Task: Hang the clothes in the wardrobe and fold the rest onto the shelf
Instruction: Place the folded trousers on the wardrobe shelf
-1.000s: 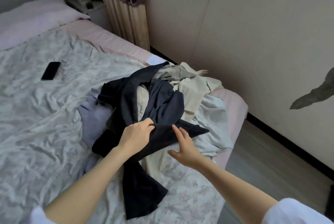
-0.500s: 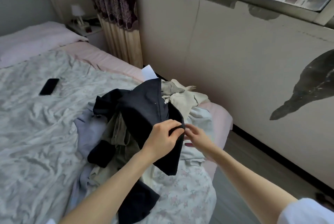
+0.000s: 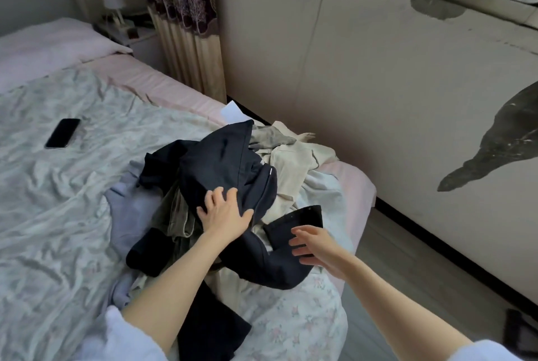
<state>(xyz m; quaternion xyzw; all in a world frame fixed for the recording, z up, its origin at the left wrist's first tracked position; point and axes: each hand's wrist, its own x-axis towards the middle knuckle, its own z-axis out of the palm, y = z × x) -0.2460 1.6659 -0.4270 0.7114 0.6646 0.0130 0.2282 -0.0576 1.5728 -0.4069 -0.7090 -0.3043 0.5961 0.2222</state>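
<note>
A heap of clothes lies on the bed's near right corner. On top is a dark navy garment [image 3: 221, 162], spread over cream clothes [image 3: 294, 162], a pale blue piece [image 3: 131, 203] and an olive piece [image 3: 174, 215]. My left hand [image 3: 224, 210] rests flat on the navy garment with fingers spread. My right hand [image 3: 316, 245] hovers with fingers straight just over a dark cuff-like end [image 3: 294, 222] of the garment, holding nothing. No wardrobe or shelf is in view.
The bed [image 3: 58, 215] has a crumpled pale floral cover, with a black phone [image 3: 62, 133] lying on it at the left. A wall runs close along the right, with a strip of wooden floor [image 3: 407, 288] between. A curtain [image 3: 186, 40] and nightstand stand at the back.
Both hands have let go of the navy garment they were pinching and holding up. It has dropped back on the heap; my left hand now lies flat on it.
</note>
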